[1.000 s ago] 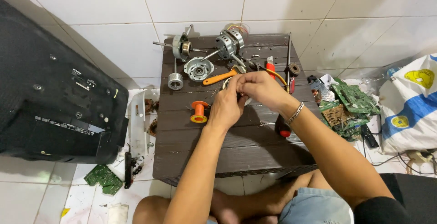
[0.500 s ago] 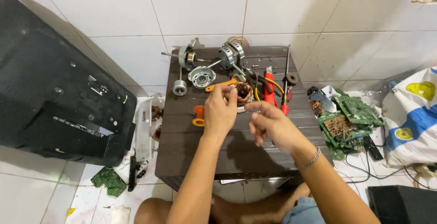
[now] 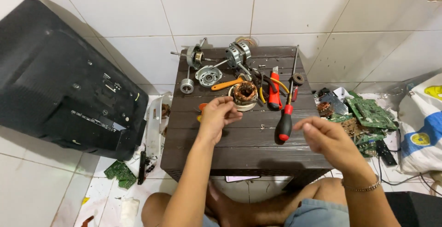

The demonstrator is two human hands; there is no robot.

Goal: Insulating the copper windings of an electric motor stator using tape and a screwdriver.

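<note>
Landmark: dark slatted wooden table [image 3: 239, 151].
Stator: round copper-wound motor stator [image 3: 245, 93] upright at table centre-back, winding bore facing up.
Left hand [image 3: 216, 116]: fingers curled narrow, pinching something too small to identify; just in front-left of stator, nearly touching.
Right hand [image 3: 328, 139]: loosely curled, apparently empty, off table's right-front edge, well apart from stator.
Nearer hand: left.
Between them: red-and-black-handled screwdriver [image 3: 287, 107], long axis front-to-back.

Small dark slatted table [image 3: 239, 151] on a white tiled floor.
On its top: a copper-wound motor core [image 3: 245, 92], a red-handled screwdriver [image 3: 286, 116], a red utility knife [image 3: 275, 91], an orange spool [image 3: 201, 108], and grey metal motor parts [image 3: 202, 68].
</note>
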